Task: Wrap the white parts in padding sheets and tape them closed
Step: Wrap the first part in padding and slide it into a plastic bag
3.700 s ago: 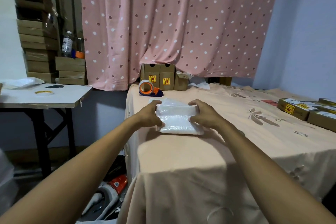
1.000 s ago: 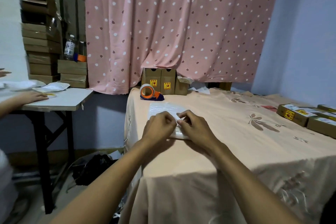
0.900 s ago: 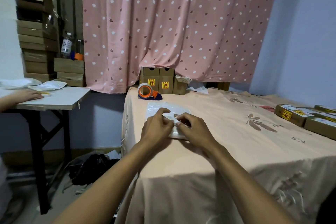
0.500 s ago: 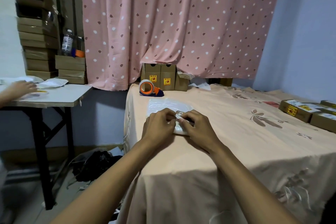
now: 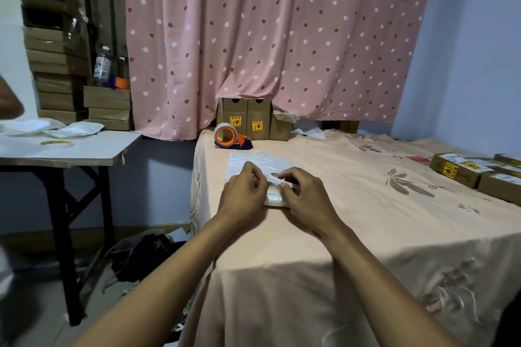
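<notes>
A white part rolled in a translucent padding sheet (image 5: 255, 161) lies near the left edge of the cloth-covered table (image 5: 366, 220). The rolled bundle (image 5: 275, 198) shows between my hands; the sheet's loose end lies flat beyond them. My left hand (image 5: 244, 191) and my right hand (image 5: 306, 195) sit close together on top of the bundle, fingers curled and pinching the sheet's fold. An orange tape dispenser (image 5: 229, 136) stands just behind the sheet, apart from both hands.
Small cardboard boxes (image 5: 251, 121) stand at the table's back under a pink curtain, and more boxes (image 5: 476, 173) at the right edge. A side table (image 5: 84, 149) on the left holds a tape roll (image 5: 55, 144) and white sheets. Another person's hand (image 5: 8, 101) shows at far left.
My hands moved from the bundle's two ends to its middle and closed over the fold. The sheet's far end now lies flat. The other person's hand left the side table's top.
</notes>
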